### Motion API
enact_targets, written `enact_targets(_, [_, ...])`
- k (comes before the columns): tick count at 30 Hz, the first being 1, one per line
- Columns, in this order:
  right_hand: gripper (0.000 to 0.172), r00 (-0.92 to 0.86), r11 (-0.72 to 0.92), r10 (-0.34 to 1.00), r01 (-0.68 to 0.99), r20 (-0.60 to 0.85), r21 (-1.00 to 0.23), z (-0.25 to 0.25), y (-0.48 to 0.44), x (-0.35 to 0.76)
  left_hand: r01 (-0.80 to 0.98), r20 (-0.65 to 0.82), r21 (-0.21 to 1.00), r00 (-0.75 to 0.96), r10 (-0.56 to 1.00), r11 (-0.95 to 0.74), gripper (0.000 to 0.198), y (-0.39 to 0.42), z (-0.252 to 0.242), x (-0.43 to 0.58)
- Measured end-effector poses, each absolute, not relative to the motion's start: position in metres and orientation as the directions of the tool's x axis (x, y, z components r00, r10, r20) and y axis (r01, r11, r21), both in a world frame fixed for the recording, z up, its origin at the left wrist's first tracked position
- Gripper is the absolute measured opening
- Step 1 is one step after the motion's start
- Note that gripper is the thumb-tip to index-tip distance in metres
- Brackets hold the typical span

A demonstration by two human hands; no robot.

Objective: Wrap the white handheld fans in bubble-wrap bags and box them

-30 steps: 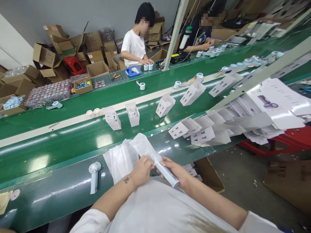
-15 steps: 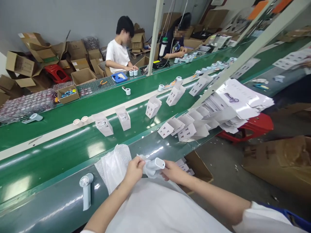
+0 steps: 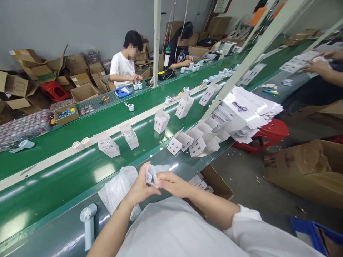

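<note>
Between my two hands is a handheld fan in a translucent plastic bag (image 3: 151, 175), its end seen through the bag's mouth. My left hand (image 3: 142, 185) curls round the bag from the left, thumb below. From the right, my right hand (image 3: 173, 182) is closed on the same bag, fingers pressed together. Most of the fan is hidden by the bag and fingers. Left of my hands, a stack of bubble bags (image 3: 118, 187) lies at the bench edge. Another pale blue handheld fan (image 3: 89, 225) rests unwrapped on the bench.
Open white boxes (image 3: 107, 145) stand along the green conveyor (image 3: 66, 167). More folded boxes (image 3: 198, 142) and a pile of printed card (image 3: 246, 107) are to the right, above a red stool (image 3: 270, 134). Two co-workers (image 3: 123, 67) sit across; another person's hands (image 3: 317, 66) work at right.
The bagged fan has turned, so the bag's mouth now faces me instead of the fan's bare handle end sticking out. My left hand has gone from pinching to wrapping round it.
</note>
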State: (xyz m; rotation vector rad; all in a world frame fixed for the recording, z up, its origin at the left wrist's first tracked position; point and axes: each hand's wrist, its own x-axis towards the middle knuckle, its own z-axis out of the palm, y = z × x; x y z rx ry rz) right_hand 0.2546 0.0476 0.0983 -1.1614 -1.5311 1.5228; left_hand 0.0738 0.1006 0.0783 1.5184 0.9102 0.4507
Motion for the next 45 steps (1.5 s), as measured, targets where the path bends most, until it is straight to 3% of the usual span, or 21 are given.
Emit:
enact_targets(2, [0.031, -0.341, 0.056, 0.939, 0.285, -0.047, -0.957, 0.095, 0.057, 0.272, 0.360, -0.201, 0.931, 0.634, 0.747, -0.055, 0.031, 0.101, 0.063, 0.078])
enact_targets(3, [0.029, -0.240, 0.098, 0.971, 0.418, -0.006, -0.903, 0.093, 0.063, 0.287, 0.391, -0.178, 0.913, 0.635, 0.752, -0.114, 0.018, 0.099, 0.055, 0.079])
enact_targets(5, [0.025, 0.083, 0.005, 0.992, 0.717, 0.092, -0.697, 0.087, 0.080, 0.322, 0.418, -0.151, 0.898, 0.588, 0.795, -0.139, 0.019, 0.092, 0.044, 0.077])
enact_targets(7, [0.034, 0.298, -0.253, 0.952, 0.890, 0.064, -0.380, 0.079, 0.097, 0.354, 0.431, -0.174, 0.901, 0.471, 0.865, -0.054, 0.026, 0.084, 0.039, 0.072])
enact_targets(9, [0.029, 0.329, -0.338, 0.941, 0.931, -0.081, -0.139, 0.071, 0.112, 0.370, 0.427, -0.197, 0.903, 0.317, 0.928, 0.046, 0.034, 0.080, 0.040, 0.064])
enact_targets(11, [0.020, 0.290, -0.307, 0.941, 0.949, -0.178, -0.078, 0.066, 0.119, 0.366, 0.395, -0.199, 0.912, 0.196, 0.960, 0.109, 0.038, 0.081, 0.045, 0.053])
enact_targets(16, [0.030, 0.137, -0.156, 0.979, 0.981, -0.151, -0.118, 0.070, 0.111, 0.304, 0.262, -0.198, 0.942, -0.079, 0.977, 0.212, 0.034, 0.091, 0.063, 0.018])
enact_targets(21, [0.025, -0.131, 0.074, 0.967, 0.965, -0.219, -0.253, 0.067, 0.102, 0.234, 0.178, -0.123, 0.967, -0.310, 0.943, 0.184, 0.030, 0.089, 0.072, -0.013])
enact_targets(25, [0.029, -0.274, 0.189, 0.932, 0.926, -0.237, -0.328, 0.072, 0.085, 0.226, 0.128, -0.143, 0.970, -0.396, 0.907, 0.209, 0.029, 0.080, 0.070, -0.026])
enact_targets(29, [0.053, -0.446, 0.368, 0.894, 0.781, -0.039, -0.504, 0.084, 0.076, 0.273, 0.089, -0.166, 0.968, -0.465, 0.869, 0.233, 0.028, 0.070, 0.073, -0.034])
enact_targets(32, [0.066, -0.507, 0.431, 0.862, 0.718, 0.013, -0.547, 0.070, 0.095, 0.301, -0.083, -0.232, 0.972, -0.529, 0.816, 0.222, 0.028, 0.068, 0.082, -0.027])
enact_targets(35, [0.061, -0.618, 0.475, 0.786, 0.610, -0.006, -0.634, 0.039, 0.118, 0.302, -0.165, -0.265, 0.964, -0.500, 0.825, 0.210, 0.027, 0.073, 0.091, 0.002])
enact_targets(37, [0.060, -0.649, 0.487, 0.759, 0.522, 0.043, -0.700, 0.021, 0.126, 0.296, -0.062, -0.189, 0.982, -0.411, 0.892, 0.179, 0.027, 0.078, 0.094, 0.026])
enact_targets(40, [0.072, -0.598, 0.447, 0.796, 0.475, 0.094, -0.758, 0.008, 0.127, 0.290, 0.349, 0.096, 0.937, -0.294, 0.951, 0.013, 0.030, 0.084, 0.089, 0.052])
enact_targets(43, [0.079, -0.551, 0.381, 0.832, 0.487, 0.062, -0.786, 0.007, 0.124, 0.289, 0.745, 0.399, 0.631, -0.071, 0.914, -0.218, 0.024, 0.081, 0.081, 0.062])
enact_targets(45, [0.077, -0.545, 0.377, 0.836, 0.487, 0.064, -0.788, 0.005, 0.123, 0.289, 0.855, 0.464, 0.387, 0.143, 0.874, -0.345, 0.015, 0.076, 0.079, 0.069])
